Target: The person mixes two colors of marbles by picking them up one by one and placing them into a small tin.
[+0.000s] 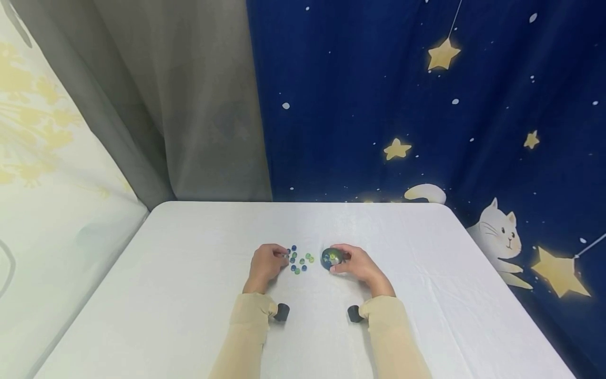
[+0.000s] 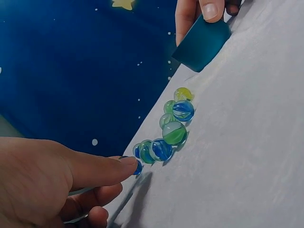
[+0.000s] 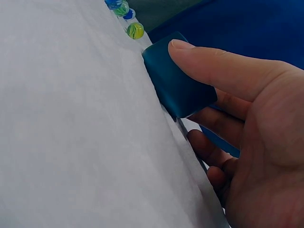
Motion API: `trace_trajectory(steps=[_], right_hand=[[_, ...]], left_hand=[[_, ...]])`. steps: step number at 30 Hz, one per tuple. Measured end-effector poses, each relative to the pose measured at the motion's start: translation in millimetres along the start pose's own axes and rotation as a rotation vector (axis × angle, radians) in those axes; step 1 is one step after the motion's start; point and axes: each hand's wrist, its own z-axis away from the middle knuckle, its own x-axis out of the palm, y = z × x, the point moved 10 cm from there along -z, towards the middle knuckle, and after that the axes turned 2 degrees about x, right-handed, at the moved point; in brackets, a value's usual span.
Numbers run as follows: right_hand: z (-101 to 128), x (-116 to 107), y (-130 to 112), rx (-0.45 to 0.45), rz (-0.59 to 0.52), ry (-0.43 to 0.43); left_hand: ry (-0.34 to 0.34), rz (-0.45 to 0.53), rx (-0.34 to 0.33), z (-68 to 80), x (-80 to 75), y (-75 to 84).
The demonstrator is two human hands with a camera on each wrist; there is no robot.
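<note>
Glass marbles and a small teal cup on the white surface [image 1: 189,295]

The marbles [image 2: 168,133], blue and green with swirled cores, lie in a loose cluster, several touching; the left hand [image 1: 265,263] pinches one blue marble [image 2: 137,167] at the cluster's near end. The teal cup [image 3: 178,85] stands just beside them, gripped by the right hand [image 1: 357,266], with marbles inside.

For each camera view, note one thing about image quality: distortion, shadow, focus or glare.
Head view: wide-angle lens bends the white table edges, and the marbles look tiny. Left wrist view: marbles sharp with bright glints, the left hand soft and casting a faint shadow. Right wrist view: the tilted frame shows the right hand on the teal cup in even light.
</note>
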Motion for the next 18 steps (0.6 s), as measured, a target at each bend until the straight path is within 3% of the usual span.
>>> trace_trajectory(steps=[18], right_hand=[[-0.8, -0.5, 1.0, 0.01, 0.008, 0.004]], left_hand=[[0.008, 0.062, 0.03, -2.7, 0.7, 6.3]])
